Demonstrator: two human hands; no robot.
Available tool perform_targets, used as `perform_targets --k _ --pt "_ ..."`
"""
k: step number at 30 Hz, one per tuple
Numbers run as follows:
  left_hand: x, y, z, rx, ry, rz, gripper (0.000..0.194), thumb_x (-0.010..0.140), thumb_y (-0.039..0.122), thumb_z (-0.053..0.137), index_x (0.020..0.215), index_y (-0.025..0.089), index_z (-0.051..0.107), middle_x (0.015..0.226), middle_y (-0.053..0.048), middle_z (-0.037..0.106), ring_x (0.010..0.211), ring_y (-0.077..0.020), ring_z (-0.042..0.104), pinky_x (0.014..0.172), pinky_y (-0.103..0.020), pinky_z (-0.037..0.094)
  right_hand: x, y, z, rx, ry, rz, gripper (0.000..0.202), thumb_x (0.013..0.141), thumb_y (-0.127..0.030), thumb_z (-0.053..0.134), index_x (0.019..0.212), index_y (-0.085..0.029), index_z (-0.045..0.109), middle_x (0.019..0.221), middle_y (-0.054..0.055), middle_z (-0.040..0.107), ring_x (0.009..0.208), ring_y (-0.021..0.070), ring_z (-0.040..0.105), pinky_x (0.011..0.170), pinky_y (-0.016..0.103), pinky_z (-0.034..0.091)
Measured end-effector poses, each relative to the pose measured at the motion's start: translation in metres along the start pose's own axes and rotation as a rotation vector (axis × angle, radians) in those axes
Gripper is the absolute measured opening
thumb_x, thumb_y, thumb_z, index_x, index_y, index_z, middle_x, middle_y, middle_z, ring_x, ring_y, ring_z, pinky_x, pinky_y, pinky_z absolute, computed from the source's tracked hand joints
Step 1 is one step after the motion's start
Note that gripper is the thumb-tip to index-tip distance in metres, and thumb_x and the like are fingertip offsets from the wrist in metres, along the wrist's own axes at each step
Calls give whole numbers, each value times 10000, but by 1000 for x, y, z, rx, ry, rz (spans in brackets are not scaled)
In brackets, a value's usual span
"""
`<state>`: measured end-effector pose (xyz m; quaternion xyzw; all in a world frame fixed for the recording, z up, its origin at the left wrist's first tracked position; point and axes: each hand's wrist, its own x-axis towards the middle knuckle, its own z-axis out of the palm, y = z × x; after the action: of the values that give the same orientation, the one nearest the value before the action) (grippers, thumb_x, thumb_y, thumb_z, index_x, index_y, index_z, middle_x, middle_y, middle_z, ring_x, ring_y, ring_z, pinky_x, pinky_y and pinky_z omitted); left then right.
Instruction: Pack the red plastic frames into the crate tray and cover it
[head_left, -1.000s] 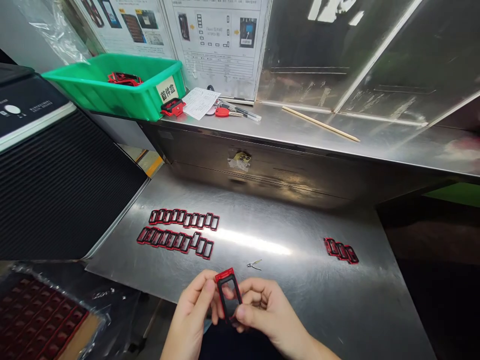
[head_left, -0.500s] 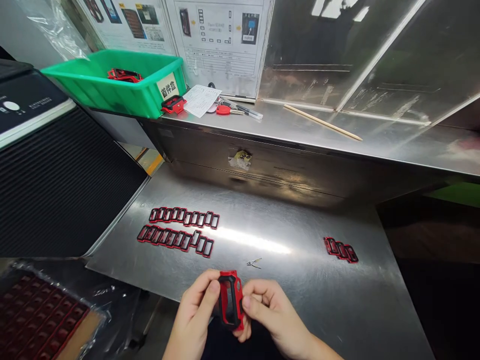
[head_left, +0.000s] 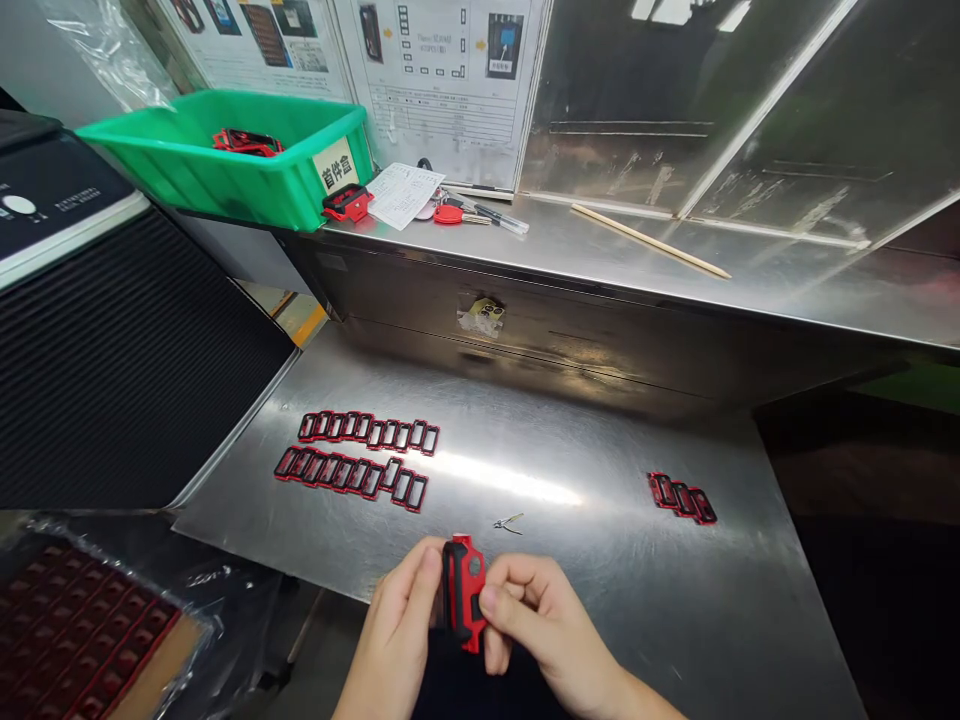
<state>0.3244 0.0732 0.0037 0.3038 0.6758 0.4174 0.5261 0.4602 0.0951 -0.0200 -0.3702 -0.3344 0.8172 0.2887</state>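
- Pinching the red-and-black frame (head_left: pixel 468 592) between them, left grip (head_left: pixel 397 622) and right grip (head_left: pixel 541 612) hold it edge-on, seemingly to expose its side.
- Small pliers (head_left: pixel 503 523) lie just beyond both grips, perhaps for easy reach.

White label (head_left: pixel 335 165) on the end wall of the green plastic bin (head_left: pixel 206 185): three large black Chinese characters, 首件盒, the one inscription legible throughout. Right-hand printed sheet (head_left: pixel 444 115), behind the shelf: two yellow arrows point right, one on either side of a diagram of small rectangles; its captions and tabulated lines are too fine to read. Left-hand printed sheet (head_left: pixel 262 50), paper slip (head_left: pixel 406 196) and black control panel (head_left: pixel 71 185): printing or writing present, illegible.
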Motion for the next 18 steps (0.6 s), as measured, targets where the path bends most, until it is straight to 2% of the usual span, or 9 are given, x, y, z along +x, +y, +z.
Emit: perform_targets --k 3,6,8,10,13,18 --pt "-2 -3 1 58 27 30 476 727 666 615 627 206 686 586 -1 604 643 -189 515 625 -259 417 -2 -1 2 -169 17 -74 501 776 -643 640 676 -159 563 481 -22 539 429 73 452 508 212 396" --pt "-2 -6 2 -75 57 -110 486 687 671 651 583 195 658 599 -5 619 638 -187 530 635 -270 433 -5 -2 3 -310 19 -201 466 866 -585 556 693 -155 605 534 8 589 467 90 496 540 229 414" --pt "-1 -7 2 -263 -18 -244 530 687 692 636 551 179 620 540 11 569 537 -146 473 547 -258 401 -7 -4 1 -381 46 -283 455 897 -558 514 711 -159 626 551 18 607 474 103 516 535 235 421" --pt "-1 -7 3 -420 -131 -320 556 689 694 633 522 167 574 478 38 486 459 -103 386 479 -235 340 -8 -6 0 -437 81 -329 444 902 -544 508 696 -167 621 522 10 587 470 111 514 519 234 419" --pt "-1 -5 3 -498 -190 -352 548 684 666 659 524 153 553 476 47 462 432 -75 348 452 -216 303 -9 -9 -3 -487 102 -331 447 893 -532 523 613 -185 560 484 -10 535 471 108 481 502 224 399" --pt "-3 1 5 -515 -173 -395 537 626 663 714 542 163 540 478 55 467 436 -75 358 439 -212 283 -7 -8 -4 -530 65 -252 466 853 -562 555 578 -191 496 513 -27 477 489 97 402 489 223 333"
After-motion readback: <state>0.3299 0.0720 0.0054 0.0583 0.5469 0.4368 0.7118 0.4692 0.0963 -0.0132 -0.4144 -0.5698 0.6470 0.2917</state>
